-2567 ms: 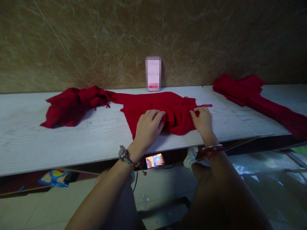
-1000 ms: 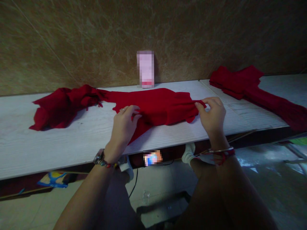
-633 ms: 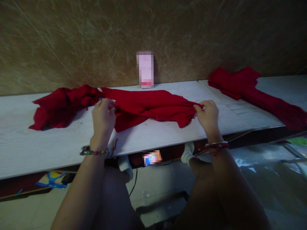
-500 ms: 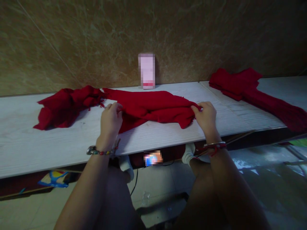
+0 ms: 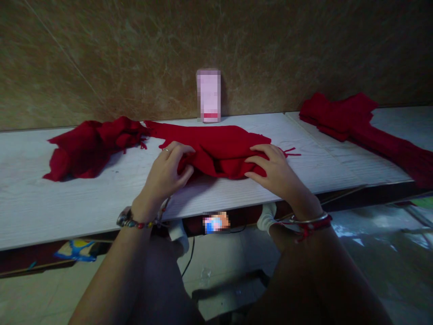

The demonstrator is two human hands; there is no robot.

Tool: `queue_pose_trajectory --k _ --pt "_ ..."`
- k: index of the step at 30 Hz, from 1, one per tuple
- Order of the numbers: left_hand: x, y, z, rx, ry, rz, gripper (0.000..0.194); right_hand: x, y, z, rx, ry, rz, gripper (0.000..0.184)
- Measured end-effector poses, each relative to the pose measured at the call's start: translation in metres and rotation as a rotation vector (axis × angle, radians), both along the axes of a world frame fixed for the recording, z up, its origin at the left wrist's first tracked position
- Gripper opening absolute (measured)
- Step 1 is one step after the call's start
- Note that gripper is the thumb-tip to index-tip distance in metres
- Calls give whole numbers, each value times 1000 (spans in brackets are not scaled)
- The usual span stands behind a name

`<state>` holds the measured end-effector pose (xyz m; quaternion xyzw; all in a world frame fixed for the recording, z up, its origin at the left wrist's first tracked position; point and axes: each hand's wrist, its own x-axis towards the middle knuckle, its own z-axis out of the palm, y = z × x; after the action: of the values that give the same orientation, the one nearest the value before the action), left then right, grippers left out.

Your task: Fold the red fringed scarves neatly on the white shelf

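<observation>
Red cloth: three lots on one white worktop [image 5: 67, 212]: a middle cloth [image 5: 216, 136], a left heap [image 5: 91, 146] and a right pile [image 5: 338, 118].
Two hands: left hand [image 5: 168, 169] bent over the left end of the middle cloth, thumb and fingers apart; right hand [image 5: 274, 169] on its right end, fingers spread.
Middle cloth place: halfway along the worktop, between back edge and front edge; rumpled, with strings poking out on the right.
Left heap: crumpled, near the back edge, its strings close by the middle cloth's back left corner.
Right pile: starts at the back edge and slants to the front edge; I cannot count its layers.
Screens: two; one pink screen [image 5: 209, 95] stands against the brown wall [image 5: 135, 54] at the back edge, one small bright screen [image 5: 216, 222], blurry, below the front edge.
White socks: two [image 5: 267, 217], below the front edge.
</observation>
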<state>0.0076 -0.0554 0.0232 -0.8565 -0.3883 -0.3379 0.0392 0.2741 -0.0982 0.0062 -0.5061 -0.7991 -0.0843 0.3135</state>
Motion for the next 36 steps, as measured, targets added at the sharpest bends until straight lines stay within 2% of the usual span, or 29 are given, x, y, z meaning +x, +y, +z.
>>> queue_pose_trajectory --k 2,4,9,13,17,19,21,25,28,30,33,36 --pt "1 0 -1 -25 25 -67 27 6 2 -3 17 6 -8 14" --pt "2 1 -4 -56 53 -74 31 10 4 -4 38 28 -17 12" --pt "1 5 -5 -68 34 49 28 12 3 -2 56 101 -40 14" --pt "-3 1 1 0 -158 146 16 11 -1 8 157 245 -113 12" --pt "-8 -3 8 6 -458 177 12 17 -1 18 328 421 -290 10" --pt "-10 0 10 15 -580 216 12 21 3 18 380 497 -373 9" --pt "-12 7 7 -14 -617 259 16 23 10 13 352 531 -423 8" --pt "-10 25 -10 -134 -427 332 29 20 28 -9 114 430 -412 9" --pt "-4 28 -19 -32 -266 326 35 17 37 -24 -4 350 -398 15" --pt "0 24 -17 76 -203 299 35 17 39 -28 -10 335 -383 16" --pt "6 11 -9 106 -69 161 35 19 36 -27 19 342 -365 16" --pt "9 2 -3 2 107 -42 35 22 29 -19 36 342 -308 22"
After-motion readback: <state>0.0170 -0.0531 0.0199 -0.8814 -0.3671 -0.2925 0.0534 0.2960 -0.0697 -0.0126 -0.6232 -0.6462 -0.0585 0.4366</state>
